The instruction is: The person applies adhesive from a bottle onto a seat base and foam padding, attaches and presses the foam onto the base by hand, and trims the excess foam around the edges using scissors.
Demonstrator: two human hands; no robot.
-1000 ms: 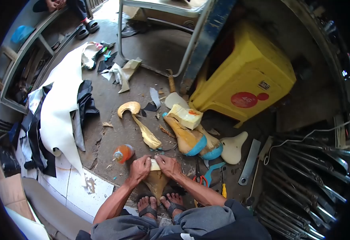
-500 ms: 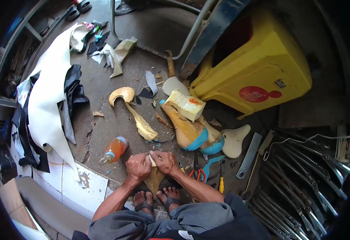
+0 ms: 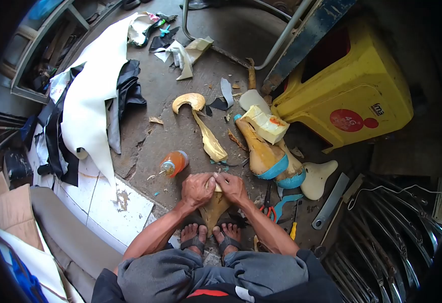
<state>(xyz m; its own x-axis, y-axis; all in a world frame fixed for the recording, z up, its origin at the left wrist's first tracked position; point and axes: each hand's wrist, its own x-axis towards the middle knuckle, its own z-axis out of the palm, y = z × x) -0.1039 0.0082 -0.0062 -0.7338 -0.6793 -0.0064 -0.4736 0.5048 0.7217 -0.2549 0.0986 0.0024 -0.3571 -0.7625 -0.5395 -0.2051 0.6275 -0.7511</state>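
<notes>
My left hand (image 3: 198,189) and my right hand (image 3: 230,187) are side by side, thumbs nearly meeting, both closed on the wide far end of a tan, bicycle-saddle-shaped piece (image 3: 212,211). Its narrow end points back between my sandalled feet. A pale patch shows just below my thumbs; the far edge is hidden by the fingers. Just beyond my left hand lies a bottle of orange liquid (image 3: 176,162). To the right of my right hand are red-handled pliers (image 3: 269,208), a flat blue piece (image 3: 285,203) and a yellow-handled screwdriver (image 3: 293,230).
Two tan saddles with blue ends (image 3: 265,161) lie ahead right, a yellow foam block (image 3: 266,124) on them. Beyond stands a yellow plastic stool (image 3: 352,96). A curved foam strip (image 3: 208,136) lies ahead, white sheet material (image 3: 87,111) left, metal frames (image 3: 382,237) right.
The view has swung left, so the floor items appear farther right. Both hands keep their grip on the saddle-shaped piece, with their knuckles and thumbs slightly shifted.
</notes>
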